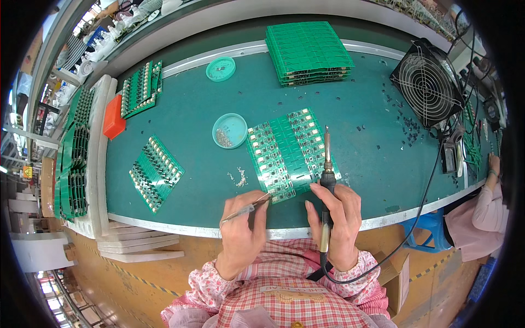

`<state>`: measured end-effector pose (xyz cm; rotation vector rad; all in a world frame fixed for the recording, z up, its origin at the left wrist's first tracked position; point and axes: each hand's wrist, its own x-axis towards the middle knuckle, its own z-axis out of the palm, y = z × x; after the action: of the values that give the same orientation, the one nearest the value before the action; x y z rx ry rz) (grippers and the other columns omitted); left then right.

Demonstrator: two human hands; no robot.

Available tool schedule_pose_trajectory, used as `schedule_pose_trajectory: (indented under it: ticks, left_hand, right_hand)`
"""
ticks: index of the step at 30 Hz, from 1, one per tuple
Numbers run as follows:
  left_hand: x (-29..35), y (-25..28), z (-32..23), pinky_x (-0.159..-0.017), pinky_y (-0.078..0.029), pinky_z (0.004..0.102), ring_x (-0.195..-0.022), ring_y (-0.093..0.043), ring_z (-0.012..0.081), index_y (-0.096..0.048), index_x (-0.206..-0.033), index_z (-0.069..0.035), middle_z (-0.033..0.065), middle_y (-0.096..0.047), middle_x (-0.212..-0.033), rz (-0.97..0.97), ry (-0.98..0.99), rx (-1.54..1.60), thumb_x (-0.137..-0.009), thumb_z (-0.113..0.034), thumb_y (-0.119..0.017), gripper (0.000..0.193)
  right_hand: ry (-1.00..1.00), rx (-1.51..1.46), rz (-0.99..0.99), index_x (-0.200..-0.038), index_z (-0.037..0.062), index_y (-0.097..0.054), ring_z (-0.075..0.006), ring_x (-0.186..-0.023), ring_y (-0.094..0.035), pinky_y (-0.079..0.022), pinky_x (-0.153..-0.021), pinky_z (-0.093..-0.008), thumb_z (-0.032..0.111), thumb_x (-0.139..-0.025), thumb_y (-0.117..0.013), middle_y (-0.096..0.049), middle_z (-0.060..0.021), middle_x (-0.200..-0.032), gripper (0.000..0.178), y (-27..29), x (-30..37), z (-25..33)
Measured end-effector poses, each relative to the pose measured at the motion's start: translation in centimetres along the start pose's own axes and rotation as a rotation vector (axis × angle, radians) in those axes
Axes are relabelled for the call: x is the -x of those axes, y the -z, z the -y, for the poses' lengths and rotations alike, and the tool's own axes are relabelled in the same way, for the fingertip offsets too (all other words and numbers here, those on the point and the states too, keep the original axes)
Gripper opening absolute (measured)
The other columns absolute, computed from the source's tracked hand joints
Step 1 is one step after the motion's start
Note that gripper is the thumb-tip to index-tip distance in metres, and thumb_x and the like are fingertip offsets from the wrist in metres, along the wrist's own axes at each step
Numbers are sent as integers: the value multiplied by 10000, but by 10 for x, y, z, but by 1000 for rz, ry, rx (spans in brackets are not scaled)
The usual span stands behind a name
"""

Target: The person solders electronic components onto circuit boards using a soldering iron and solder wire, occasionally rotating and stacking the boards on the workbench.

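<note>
A green circuit board panel point(290, 150) with rows of small components lies on the green mat in front of me. My left hand point(240, 229) is closed around a pair of tweezers point(246, 209), whose tip reaches the panel's near left corner. In my right hand point(342, 218) is a soldering iron point(327, 177), held nearly upright with its metal tip pointing away from me above the panel's right side. Its black cable point(404, 243) loops off to the right. Small pale parts point(240, 176) are scattered left of the panel.
A teal dish point(230, 129) holds tiny parts; another dish point(221, 69) sits farther back. Stacked boards point(309, 52) stand at the back, and a smaller panel point(157, 174) lies left. A black fan point(428, 83) stands right, near scattered black pieces point(411, 130). A person's arm point(491, 186) shows far right.
</note>
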<state>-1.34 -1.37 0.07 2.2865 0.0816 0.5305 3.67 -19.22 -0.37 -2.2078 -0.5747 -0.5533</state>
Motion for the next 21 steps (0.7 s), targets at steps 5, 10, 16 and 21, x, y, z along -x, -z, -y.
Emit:
schedule_pose_trajectory:
  ticks: [5, 10, 16, 21]
  left_hand:
    - [-2, -2, -1, -785, -510, 352, -890, -655, 284, -673, -1002, 27, 139, -684, -1010, 4, -4, -34, -876, 68, -647, 135]
    - [-3, -4, 2, -769, -494, 374, -858, -635, 309, -658, -1029, -9, 121, -695, -1013, -18, -51, -62, -815, 88, -688, 237]
    - [-3, -4, 1, -776, -495, 384, -864, -637, 314, -661, -1030, -10, 121, -695, -1012, -15, -64, -73, -813, 88, -689, 240]
    - [-2, -4, 3, -773, -492, 382, -865, -637, 312, -661, -1031, -9, 120, -693, -1017, -8, -67, -67, -810, 88, -689, 244]
  right_hand:
    - [-3, -9, -12, -1191, 116, -700, -285, -963, -613, -482, -899, -417, 35, -713, -814, -598, -104, -1016, 498, -1, 0, -1]
    - [-2, -9, -7, -1183, 114, -703, -286, -956, -611, -485, -895, -421, 37, -709, -815, -594, -109, -1010, 493, 0, 0, -1]
    - [1, -13, -7, -1180, 113, -705, -290, -949, -609, -488, -891, -424, 40, -708, -817, -590, -112, -1007, 490, 0, 0, -2]
    - [6, -23, -6, -1184, 112, -703, -292, -945, -607, -490, -884, -423, 32, -707, -817, -589, -116, -1008, 496, 0, 1, -2]
